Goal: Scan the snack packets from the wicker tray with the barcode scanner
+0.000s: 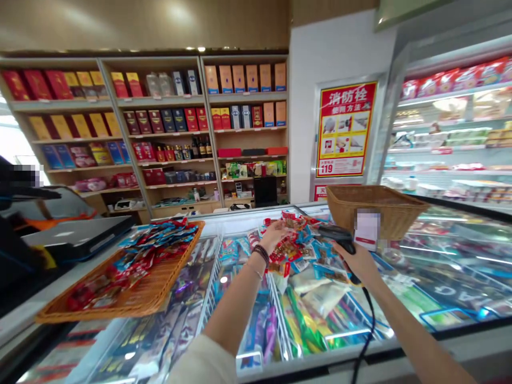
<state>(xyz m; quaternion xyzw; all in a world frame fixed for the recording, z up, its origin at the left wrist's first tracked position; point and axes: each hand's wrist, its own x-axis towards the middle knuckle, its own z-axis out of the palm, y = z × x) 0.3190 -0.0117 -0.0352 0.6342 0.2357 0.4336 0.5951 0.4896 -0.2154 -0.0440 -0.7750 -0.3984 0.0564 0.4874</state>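
We read "消防栓" across the top of the red framed poster (346, 129) on the white wall, with "使用方法" on the line beneath it. In the poster's lower left corner we make out "119"; the small print around it and the captions among its pictures are too fine for us. On the red sign (326, 192) just below, only the character "灭" shows clearly enough to read. The freezer glass (460, 292) at the right bears large pale letters, of which we make out "AG". The print on the shelf boxes (252, 78), the small packets (296, 245) and the card (367, 229) on the wicker basket (394, 213) is too blurred or small for us to read.
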